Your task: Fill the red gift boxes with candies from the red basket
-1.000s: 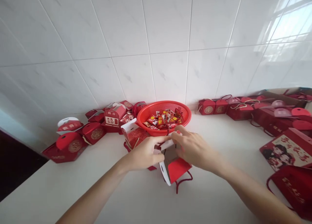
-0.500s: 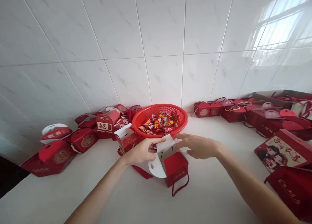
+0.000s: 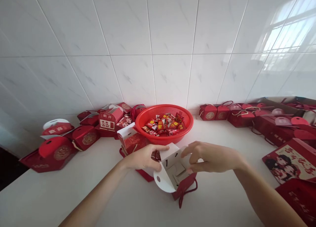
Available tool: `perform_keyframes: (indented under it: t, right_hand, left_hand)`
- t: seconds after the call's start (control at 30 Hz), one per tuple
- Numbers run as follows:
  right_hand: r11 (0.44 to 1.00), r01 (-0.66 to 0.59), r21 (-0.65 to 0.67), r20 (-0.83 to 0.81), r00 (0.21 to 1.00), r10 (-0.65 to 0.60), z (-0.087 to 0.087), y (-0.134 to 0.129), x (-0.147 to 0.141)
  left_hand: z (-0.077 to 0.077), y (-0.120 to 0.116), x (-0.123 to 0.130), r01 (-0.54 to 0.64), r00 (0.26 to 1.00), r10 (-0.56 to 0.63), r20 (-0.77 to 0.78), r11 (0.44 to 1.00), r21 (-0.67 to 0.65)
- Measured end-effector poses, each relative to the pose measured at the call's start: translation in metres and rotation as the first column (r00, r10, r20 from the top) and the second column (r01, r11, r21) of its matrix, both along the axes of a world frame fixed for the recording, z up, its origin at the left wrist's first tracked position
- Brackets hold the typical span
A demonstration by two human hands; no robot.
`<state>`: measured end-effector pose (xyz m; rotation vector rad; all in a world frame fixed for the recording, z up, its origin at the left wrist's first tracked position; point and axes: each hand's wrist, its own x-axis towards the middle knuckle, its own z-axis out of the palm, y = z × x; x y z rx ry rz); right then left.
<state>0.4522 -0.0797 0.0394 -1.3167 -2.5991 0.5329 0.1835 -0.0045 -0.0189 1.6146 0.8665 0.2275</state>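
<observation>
A small red box (image 3: 179,174) with a white inside stands in front of the basket, its top flaps spread and its inner floor showing. A dark red cord handle hangs at its front. My left hand (image 3: 145,157) grips the box's left side and white flap between thumb and fingers. On the other side, my right hand (image 3: 206,157) has its curled fingers at the right edge, pinching the flap there. Wrapped sweets (image 3: 164,124) lie in the red plastic basket (image 3: 165,140) just behind.
Another open red box (image 3: 133,141) touches the basket's left front. Red gift boxes (image 3: 86,138) line the left side of the white table (image 3: 103,194). More boxes (image 3: 278,131) and a cardboard carton (image 3: 281,101) stand at the right, before the tiled wall (image 3: 170,75).
The red flap that covered the box's opening is folded back, so its inside shows. My right hand has moved down onto the box's right edge. The view has shifted slightly.
</observation>
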Motion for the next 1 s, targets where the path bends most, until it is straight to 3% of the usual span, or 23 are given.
perform_keyframes:
  t: [0.1,0.17,0.43,0.53,0.67,0.8,1.0]
  right_hand:
    - [0.985,-0.115,-0.126,0.002,0.993,0.116,0.001,-0.001,0.001]
    - [0.983,-0.123,-0.138,0.038,0.991,0.129,0.000,-0.003,0.001]
    - [1.000,-0.024,-0.018,0.277,0.960,0.028,-0.020,0.005,-0.011]
    - [1.000,-0.015,0.013,0.298,0.955,0.010,-0.026,0.010,-0.018]
    - [0.999,-0.037,0.023,0.223,0.974,0.031,-0.024,0.011,-0.018]
    - [0.996,-0.075,-0.049,0.124,0.989,0.081,-0.015,0.008,-0.008]
    - [0.987,-0.154,-0.048,-0.221,0.965,0.139,0.007,0.016,0.008]
  left_hand:
    - [0.001,0.000,-0.003,0.017,0.999,-0.016,-0.036,0.999,0.030]
    - [0.003,-0.001,-0.004,0.029,0.998,-0.027,-0.051,0.999,0.041]
    - [0.014,-0.004,-0.014,0.025,0.988,0.019,-0.150,0.957,0.290]
    - [0.015,-0.001,-0.020,0.056,0.985,-0.003,-0.171,0.950,0.306]
    - [0.020,-0.002,-0.021,0.067,0.964,0.024,-0.266,0.943,0.327]
    - [0.027,-0.009,-0.019,0.032,0.939,0.113,-0.325,0.911,0.410]
    - [0.034,-0.001,-0.025,-0.145,0.943,0.285,-0.169,0.813,0.564]
